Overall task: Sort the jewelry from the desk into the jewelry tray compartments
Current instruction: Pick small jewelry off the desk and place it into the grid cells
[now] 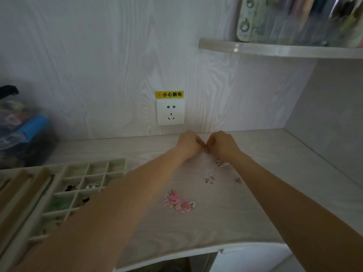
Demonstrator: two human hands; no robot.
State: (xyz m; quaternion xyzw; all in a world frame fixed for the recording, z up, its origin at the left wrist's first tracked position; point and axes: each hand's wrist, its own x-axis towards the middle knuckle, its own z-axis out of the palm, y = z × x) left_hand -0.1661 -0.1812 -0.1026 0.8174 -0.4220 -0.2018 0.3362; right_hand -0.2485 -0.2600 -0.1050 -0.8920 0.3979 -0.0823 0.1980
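Observation:
My left hand point(188, 143) and my right hand point(223, 144) meet at the back of the desk, fingers curled, fingertips together over something too small and blurred to name. Loose on the desk lie a pair of pink flower ornaments point(177, 202) and several small metal earrings point(210, 178), one more near my right wrist point(221, 162) and one at the right point(238, 180). The jewelry tray point(82, 173) with square compartments sits at the left; some compartments hold small dark and pale pieces. My left forearm crosses the tray's right edge.
A wall socket point(170, 114) with a yellow warning label is behind my hands. A dark box with a blue item point(29, 132) stands at the back left. A shelf point(279, 49) with books hangs at the upper right. The desk's front edge point(196, 250) curves below.

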